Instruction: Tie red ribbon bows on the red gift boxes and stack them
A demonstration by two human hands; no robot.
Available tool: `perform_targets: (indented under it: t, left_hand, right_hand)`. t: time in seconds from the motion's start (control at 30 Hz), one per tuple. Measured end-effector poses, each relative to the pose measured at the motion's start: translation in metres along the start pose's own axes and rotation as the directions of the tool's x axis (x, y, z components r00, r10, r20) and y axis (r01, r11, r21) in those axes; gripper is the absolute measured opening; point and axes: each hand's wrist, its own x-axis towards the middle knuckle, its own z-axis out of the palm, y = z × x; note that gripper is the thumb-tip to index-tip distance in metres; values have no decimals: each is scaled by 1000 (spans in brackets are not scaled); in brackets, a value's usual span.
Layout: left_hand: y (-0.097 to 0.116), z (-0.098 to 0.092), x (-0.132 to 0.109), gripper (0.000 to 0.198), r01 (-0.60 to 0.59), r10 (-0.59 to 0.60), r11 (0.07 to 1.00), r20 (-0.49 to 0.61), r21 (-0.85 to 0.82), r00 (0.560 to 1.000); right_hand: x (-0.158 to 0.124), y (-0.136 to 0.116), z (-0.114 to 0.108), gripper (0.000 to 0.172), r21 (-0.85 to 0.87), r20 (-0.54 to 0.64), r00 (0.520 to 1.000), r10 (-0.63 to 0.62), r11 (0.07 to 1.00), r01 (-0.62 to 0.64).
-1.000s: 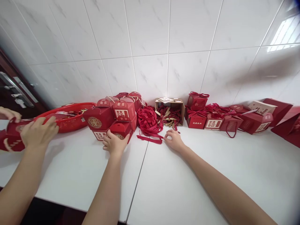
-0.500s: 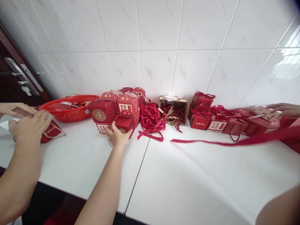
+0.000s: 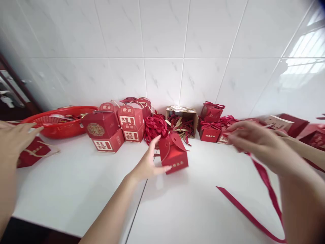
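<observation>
Near the table's middle, my left hand (image 3: pixel 147 164) grips a red gift box (image 3: pixel 176 156) by its left side, thumb low on the front and fingers behind. The box is slightly tilted, and its top flaps are folded together. To the right, my right hand (image 3: pixel 256 144) is raised and blurred by motion, fingers pinched on a dark red ribbon (image 3: pixel 264 174). The ribbon hangs down behind my forearm, and its loose end lies on the table. Behind the box sit a heap of red ribbons (image 3: pixel 156 127) and an open carton (image 3: pixel 194 120) of ribbon pieces.
Stacked gift boxes (image 3: pixel 108 132) stand left of the ribbon heap, beside a red plastic basket (image 3: pixel 61 128). At far left a co-worker's hand (image 3: pixel 17 139) is over another red box (image 3: pixel 33 154). More boxes (image 3: pixel 209 134) line the wall at right, where another person's arm (image 3: pixel 302 149) reaches in.
My left hand has brought a red box from the stack at left to the middle of the table. My right hand has come into view with the ribbon, whose end now lies nearer me.
</observation>
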Motion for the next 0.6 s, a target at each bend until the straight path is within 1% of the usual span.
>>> perform_targets:
  t: [0.03,0.07,0.1,0.13,0.17,0.23,0.3,0.33,0.4,0.5,0.6]
  left_hand:
    - [5,7,-2,104,-14,18,999,117,-34,993]
    - [8,12,-5,106,-1,12,999,210,-53,978]
    - [10,17,-6,106,23,-6,998,291,-56,957]
    - [11,21,-8,106,42,-23,998,356,-46,934]
    - [11,24,-8,106,48,-34,998,402,-26,915]
    - [12,26,-8,110,21,-22,1000,438,7,899]
    - [16,25,-5,108,-37,31,999,426,5,904]
    - [20,26,-4,101,-62,55,998,412,3,910]
    - [32,28,0,79,-102,84,994,376,28,923]
    - [51,38,4,51,-141,88,979,313,150,946]
    - [64,50,7,31,-104,58,971,206,217,977]
  right_hand:
    - [1,-2,4,32,19,154,988,25,999,-29]
    - [4,-4,8,29,32,310,949,47,998,-60]
    - [6,-6,13,24,30,434,899,64,996,-86]
    - [9,-7,18,21,14,508,858,79,995,-100]
    - [10,-7,23,18,-10,546,832,92,995,-103]
    - [12,-8,28,14,-64,564,818,114,994,-94]
    - [11,-8,30,10,-116,557,819,135,990,-85]
    - [11,-9,30,9,-136,555,819,144,987,-81]
    - [9,-10,29,8,-166,555,817,157,983,-77]
    - [8,-12,28,8,-190,568,804,174,979,-78]
    - [7,-16,30,9,-188,579,793,188,978,-94]
